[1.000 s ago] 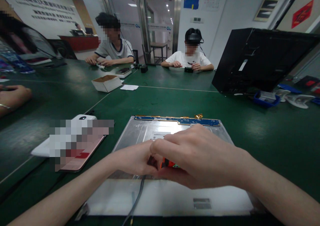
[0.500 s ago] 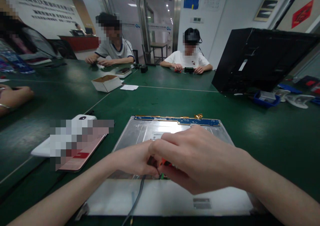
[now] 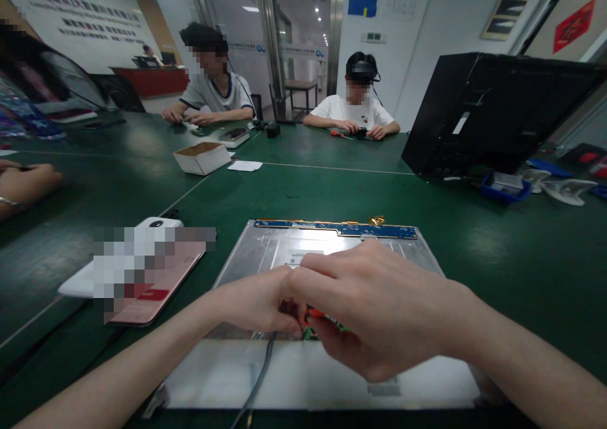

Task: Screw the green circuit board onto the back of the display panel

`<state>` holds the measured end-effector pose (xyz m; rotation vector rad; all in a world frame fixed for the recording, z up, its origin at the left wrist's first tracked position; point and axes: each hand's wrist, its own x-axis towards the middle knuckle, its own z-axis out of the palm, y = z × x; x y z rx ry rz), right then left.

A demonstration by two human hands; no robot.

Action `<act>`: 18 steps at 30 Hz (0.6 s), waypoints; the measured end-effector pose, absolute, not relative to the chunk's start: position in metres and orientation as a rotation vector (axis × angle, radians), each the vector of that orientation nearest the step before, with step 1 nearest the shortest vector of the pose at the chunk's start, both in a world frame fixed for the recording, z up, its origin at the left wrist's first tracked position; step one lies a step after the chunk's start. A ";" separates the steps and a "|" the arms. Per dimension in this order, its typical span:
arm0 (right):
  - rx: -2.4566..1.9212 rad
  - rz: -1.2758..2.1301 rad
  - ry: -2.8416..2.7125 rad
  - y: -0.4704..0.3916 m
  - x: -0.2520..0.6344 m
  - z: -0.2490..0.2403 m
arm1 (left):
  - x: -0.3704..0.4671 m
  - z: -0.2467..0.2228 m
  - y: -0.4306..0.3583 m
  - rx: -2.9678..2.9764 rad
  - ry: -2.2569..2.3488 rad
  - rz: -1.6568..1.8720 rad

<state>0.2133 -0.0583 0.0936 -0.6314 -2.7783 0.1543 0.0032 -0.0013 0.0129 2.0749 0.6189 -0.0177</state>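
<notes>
An LCD display panel (image 3: 256,245) lies metal back up before me, with a blue circuit strip (image 3: 327,228) along its far edge. My right hand (image 3: 379,309) is closed around an orange-handled screwdriver (image 3: 313,313), mostly hidden by the fingers. Beside it, my left hand (image 3: 260,302) has its fingers pinched together; what they grip is hidden. A bit of green circuit board (image 3: 310,334) shows below the fingertips. The grey cable (image 3: 258,385) runs from beneath my left hand to the near edge, over a white strip (image 3: 322,372) of the panel.
Two phones (image 3: 154,299) lie left of the panel. Farther off stand an open white box (image 3: 203,160) and a large black monitor casing (image 3: 493,112), with a blue tray (image 3: 505,188) near it. Co-workers sit across the green table (image 3: 303,192); another person's hand (image 3: 31,182) rests at left.
My right hand has rolled slightly and its lower fingers have dropped, baring more of the orange handle. My left hand stays put. Across the table, a co-worker's hand has let go of a red screwdriver.
</notes>
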 end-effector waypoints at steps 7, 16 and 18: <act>-0.681 0.126 -2.775 -0.057 0.213 0.092 | 0.000 0.007 -0.001 2.130 0.597 0.063; -0.610 0.129 -2.728 -0.059 0.214 0.092 | -0.001 0.004 -0.001 2.120 0.638 0.014; -0.611 0.102 -2.717 -0.058 0.213 0.091 | -0.003 0.000 0.000 2.139 0.631 -0.003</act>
